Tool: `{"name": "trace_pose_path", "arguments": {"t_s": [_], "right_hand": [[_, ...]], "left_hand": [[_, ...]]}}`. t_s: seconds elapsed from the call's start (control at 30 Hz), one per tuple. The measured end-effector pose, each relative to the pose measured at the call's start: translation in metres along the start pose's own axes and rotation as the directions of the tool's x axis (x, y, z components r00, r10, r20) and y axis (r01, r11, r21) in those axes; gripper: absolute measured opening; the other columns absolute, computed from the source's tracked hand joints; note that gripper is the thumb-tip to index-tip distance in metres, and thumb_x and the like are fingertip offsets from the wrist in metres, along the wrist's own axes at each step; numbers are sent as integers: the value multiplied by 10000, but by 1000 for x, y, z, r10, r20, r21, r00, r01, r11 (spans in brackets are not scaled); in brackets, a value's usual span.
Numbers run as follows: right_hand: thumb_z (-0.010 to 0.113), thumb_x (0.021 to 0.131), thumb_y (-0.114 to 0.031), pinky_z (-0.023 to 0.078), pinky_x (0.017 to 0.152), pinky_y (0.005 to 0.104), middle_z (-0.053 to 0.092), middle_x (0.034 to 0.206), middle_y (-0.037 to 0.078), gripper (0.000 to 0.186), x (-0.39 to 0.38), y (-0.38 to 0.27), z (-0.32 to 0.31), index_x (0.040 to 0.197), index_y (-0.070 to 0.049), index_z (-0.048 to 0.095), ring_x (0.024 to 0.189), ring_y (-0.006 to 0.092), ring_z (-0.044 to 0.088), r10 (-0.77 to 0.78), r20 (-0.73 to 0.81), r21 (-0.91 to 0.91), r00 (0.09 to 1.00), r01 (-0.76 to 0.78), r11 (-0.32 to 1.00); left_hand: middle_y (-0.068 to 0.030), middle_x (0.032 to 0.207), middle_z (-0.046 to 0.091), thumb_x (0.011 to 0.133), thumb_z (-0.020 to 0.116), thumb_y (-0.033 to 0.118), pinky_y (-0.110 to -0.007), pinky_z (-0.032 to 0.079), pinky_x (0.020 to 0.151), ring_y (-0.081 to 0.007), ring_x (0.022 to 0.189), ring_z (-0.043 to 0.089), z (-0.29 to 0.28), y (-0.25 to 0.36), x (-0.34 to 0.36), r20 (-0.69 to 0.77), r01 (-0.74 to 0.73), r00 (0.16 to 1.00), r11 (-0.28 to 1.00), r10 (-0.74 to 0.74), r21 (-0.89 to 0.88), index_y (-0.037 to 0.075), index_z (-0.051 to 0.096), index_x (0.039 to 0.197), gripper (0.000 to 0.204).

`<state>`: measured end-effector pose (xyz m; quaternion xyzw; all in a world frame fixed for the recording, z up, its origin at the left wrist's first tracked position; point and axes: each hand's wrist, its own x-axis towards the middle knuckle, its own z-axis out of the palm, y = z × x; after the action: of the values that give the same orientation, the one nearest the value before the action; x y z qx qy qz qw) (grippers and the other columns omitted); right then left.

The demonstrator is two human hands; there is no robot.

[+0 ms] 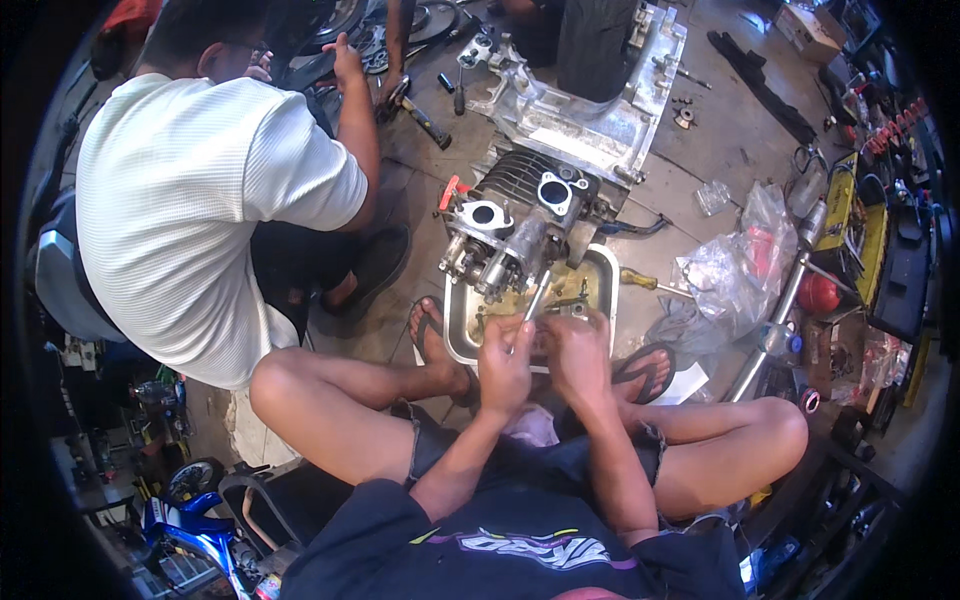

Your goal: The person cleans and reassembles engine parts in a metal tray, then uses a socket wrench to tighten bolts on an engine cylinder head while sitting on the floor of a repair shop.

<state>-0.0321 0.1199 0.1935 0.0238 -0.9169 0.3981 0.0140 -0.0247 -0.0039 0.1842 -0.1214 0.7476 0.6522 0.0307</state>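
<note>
My left hand (505,365) is closed round a slim silver metal rod (538,298), which slants up and to the right from the fingers. Close beside it, my right hand (580,362) has its fingers curled together, and whatever is in them is hidden. Both hands are over the near edge of a white-rimmed tray (606,275) with brownish liquid and small parts in it. Just beyond, a finned engine cylinder assembly (530,185) with oval ports overlaps the tray's far side.
A large metal casing (590,130) with a tyre (596,50) lies beyond the engine. A person in a white shirt (190,190) sits at left. To the right are a yellow-handled screwdriver (640,279), plastic bags (745,260), a metal bar (765,335) and a yellow tool tray (838,215).
</note>
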Motion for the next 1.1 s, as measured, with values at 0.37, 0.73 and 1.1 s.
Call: {"name": "trace_pose_path", "arguments": {"t_s": [0.37, 0.73, 1.1], "right_hand": [[729, 775, -112, 422, 877, 388, 685, 853, 61, 164, -14, -24, -84, 936, -102, 701, 821, 248, 628, 65, -113, -42, 992, -70, 997], [737, 774, -87, 470, 795, 374, 677, 870, 78, 121, -12, -15, -77, 888, -78, 696, 834, 274, 637, 102, -239, 147, 966, -68, 987], [592, 865, -124, 403, 920, 517, 662, 810, 178, 93, 11, 43, 71, 910, -56, 639, 824, 334, 658, -61, 2, 305, 998, 58, 951]], "left_hand": [[64, 563, 285, 1027, 464, 177, -233, 196, 405, -59, 428, 221, -2, 13, 9, 284, 466, 874, 511, -395, -722, 108, 530, 962, 115], [64, 558, 305, 1022, 501, 194, -226, 195, 401, -48, 435, 236, 6, 9, 12, 229, 402, 910, 597, -346, -695, 109, 524, 979, 98], [-96, 794, 668, 983, 591, 161, -223, 437, 572, -71, 638, 544, 10, -18, 12, -75, -151, 984, 980, 162, 131, -22, 504, 1097, 233]]}}
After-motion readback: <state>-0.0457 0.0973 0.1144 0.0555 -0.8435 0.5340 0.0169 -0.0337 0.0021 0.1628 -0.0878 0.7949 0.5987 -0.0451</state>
